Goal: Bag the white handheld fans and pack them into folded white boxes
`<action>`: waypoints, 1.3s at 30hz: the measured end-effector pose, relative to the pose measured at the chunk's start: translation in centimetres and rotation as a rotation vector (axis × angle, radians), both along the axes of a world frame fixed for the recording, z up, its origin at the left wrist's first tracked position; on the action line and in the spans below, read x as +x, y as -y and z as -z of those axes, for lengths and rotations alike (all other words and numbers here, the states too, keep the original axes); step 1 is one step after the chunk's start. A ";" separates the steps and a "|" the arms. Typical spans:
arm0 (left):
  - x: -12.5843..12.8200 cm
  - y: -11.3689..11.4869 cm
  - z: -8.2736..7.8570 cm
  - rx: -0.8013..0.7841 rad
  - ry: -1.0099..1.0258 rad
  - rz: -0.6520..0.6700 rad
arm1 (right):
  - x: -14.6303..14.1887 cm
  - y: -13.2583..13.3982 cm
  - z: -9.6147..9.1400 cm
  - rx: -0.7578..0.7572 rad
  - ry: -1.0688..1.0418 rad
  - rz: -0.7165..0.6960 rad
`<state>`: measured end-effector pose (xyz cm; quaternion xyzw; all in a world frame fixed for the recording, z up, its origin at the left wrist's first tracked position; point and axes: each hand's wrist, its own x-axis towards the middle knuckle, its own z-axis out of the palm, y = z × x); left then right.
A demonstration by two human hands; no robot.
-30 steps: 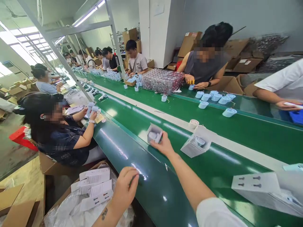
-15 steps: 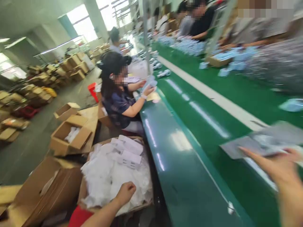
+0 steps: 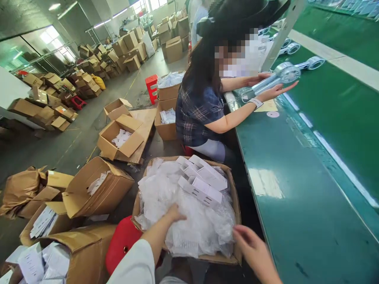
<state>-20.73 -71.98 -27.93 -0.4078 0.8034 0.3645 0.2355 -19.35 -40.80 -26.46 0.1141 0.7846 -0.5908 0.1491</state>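
A large carton [image 3: 137, 203] in front of me is heaped with clear plastic bags [image 3: 194, 232]. My left hand [image 3: 174, 213] reaches onto the heap, its thumb apart from the fingers, which point down and are partly hidden. No held item shows in it. My right hand [image 3: 251, 246] is at the carton's right edge, close to the bags, with fingers loosely spread and nothing visible in them. White printed boxes [image 3: 204, 189] lie on the bags at the back right of the carton.
A green worktable [image 3: 284, 213] runs along my right. A seated co-worker [image 3: 201, 106] ahead handles a light blue handheld fan [image 3: 287, 74]. To my left stand a red stool [image 3: 122, 242] and open cartons [image 3: 99, 193]. Stacked cartons [image 3: 130, 47] fill the back.
The view has swung left and closer to the carton. My right hand has left the grey bag over the green belt and is now empty. My left hand has come down onto the bags.
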 end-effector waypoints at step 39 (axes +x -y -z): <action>5.2 -1.5 -13.1 -0.006 -0.718 0.629 | 4.5 14.6 -10.7 0.036 -0.539 0.166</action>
